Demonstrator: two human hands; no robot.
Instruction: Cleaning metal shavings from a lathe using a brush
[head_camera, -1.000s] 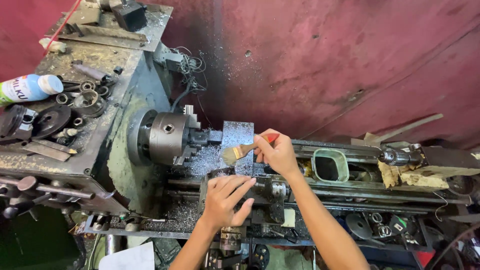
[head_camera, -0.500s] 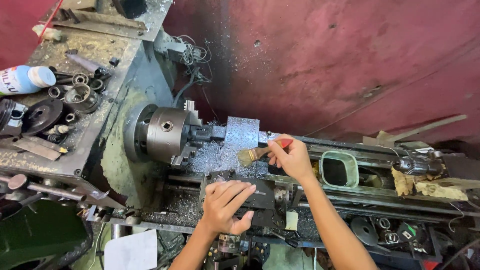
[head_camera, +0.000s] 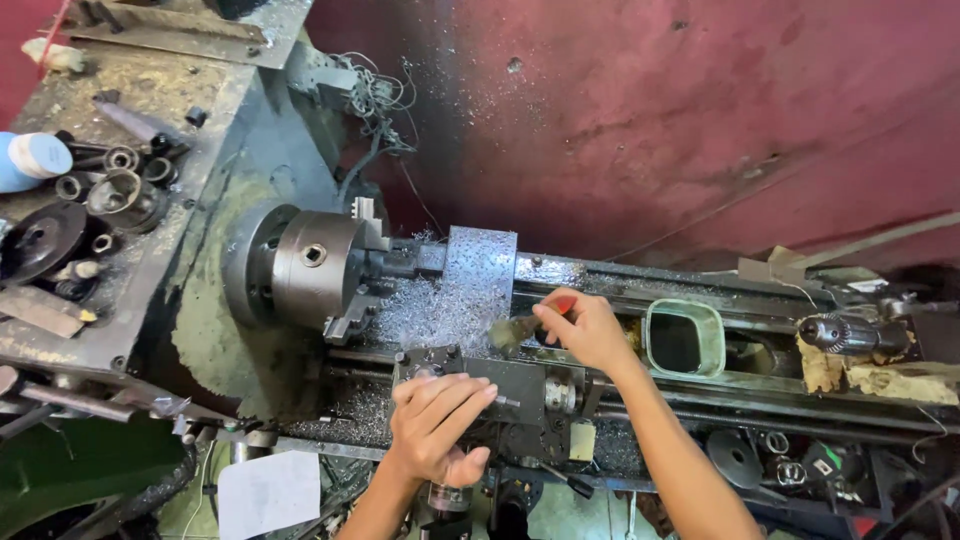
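- Dark red wall (head_camera: 640, 120) rises behind a grimy metal lathe (head_camera: 700, 290) strewn with bright swarf.
- Small paintbrush (head_camera: 515, 330), red-handled with pale bristles, sits at the middle of the machine, its bristle tip touching the chip-covered carriage beside a grey plate (head_camera: 480, 270) dusted with shavings.
- Right hand (head_camera: 585, 330) pinches the brush handle, fingers curled narrowly round it, thumb on top.
- Left hand (head_camera: 435, 425) rests flat on the black tool post block (head_camera: 500, 390), fingers spread and lightly bent over its top, gripping nothing that I can make out.
- Judging by the heap of chips (head_camera: 420, 310) between brush and chuck (head_camera: 310, 265), sweeping well likely means short strokes drawn away from the chuck jaws, bristles only, skin kept off the sharp curls.
- Just right of the brush hand stands a green rectangular cup (head_camera: 685, 340); farther right, a drill chuck (head_camera: 850, 335) on the tailstock.
- On the headstock top at left lie rings, gears and a blue-and-white bottle (head_camera: 30, 160).
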